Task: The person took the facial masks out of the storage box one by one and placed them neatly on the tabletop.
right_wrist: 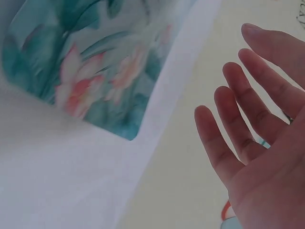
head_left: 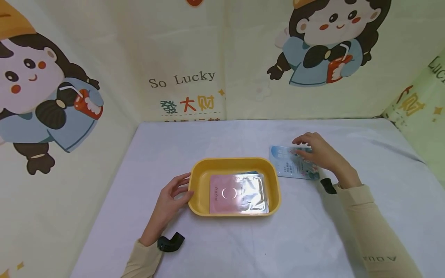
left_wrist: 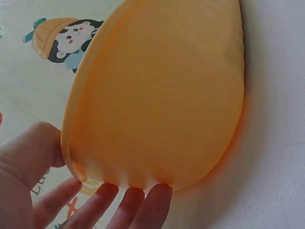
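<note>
A yellow tray [head_left: 198, 164] stands on the white-covered table with a pink and silver sachet [head_left: 227, 193] lying in it; a bluish edge shows from beneath. My left hand [head_left: 174, 195] holds the tray's left end, with the thumb at the rim. In the left wrist view its fingertips [left_wrist: 159, 191] meet the tray's outer wall. To the right of the tray lies a blue sachet [head_left: 286, 164] printed with pink flowers. My right hand [head_left: 320, 152] hovers over its right part, fingers spread and slightly bent, apart from the sachet [right_wrist: 95, 76] in the right wrist view.
A white cloth [head_left: 222, 247] covers the table. Cream curtains [head_left: 187, 42] with cartoon figures and lettering hang behind it and at both sides. A black wrist device [head_left: 171, 242] sits at the left cuff, another black device [head_left: 328, 186] at the right.
</note>
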Available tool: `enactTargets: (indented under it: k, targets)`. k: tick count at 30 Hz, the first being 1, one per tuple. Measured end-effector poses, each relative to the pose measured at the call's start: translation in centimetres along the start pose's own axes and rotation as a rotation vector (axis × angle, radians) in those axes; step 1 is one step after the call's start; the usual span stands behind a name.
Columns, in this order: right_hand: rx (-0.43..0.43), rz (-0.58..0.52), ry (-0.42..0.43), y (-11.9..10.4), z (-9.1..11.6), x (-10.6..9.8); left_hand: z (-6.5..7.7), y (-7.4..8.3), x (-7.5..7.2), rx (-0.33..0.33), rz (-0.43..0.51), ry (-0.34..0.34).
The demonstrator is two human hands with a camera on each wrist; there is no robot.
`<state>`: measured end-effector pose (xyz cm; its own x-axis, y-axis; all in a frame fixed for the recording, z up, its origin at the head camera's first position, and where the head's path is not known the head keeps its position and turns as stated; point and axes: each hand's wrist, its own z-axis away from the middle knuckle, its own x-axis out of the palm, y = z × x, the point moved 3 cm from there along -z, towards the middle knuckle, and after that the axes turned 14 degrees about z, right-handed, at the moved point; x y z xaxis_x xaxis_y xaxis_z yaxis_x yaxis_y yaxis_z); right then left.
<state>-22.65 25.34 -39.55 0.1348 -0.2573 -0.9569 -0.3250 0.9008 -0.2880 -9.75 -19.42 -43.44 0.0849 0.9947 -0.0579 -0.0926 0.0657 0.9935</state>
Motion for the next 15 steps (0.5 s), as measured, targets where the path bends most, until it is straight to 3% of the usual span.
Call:
enactTargets:
  k: [6,15]
  targets:
    - [-0.082,0.020,0.063,-2.1,0.5,-0.8,0.0,-0.2,0.0,-0.009,0.007,0.004]
    - [-0.140,0.023,0.065,-4.9,0.7,-1.0,0.2,0.0,-0.2,-0.001,0.017,0.001]
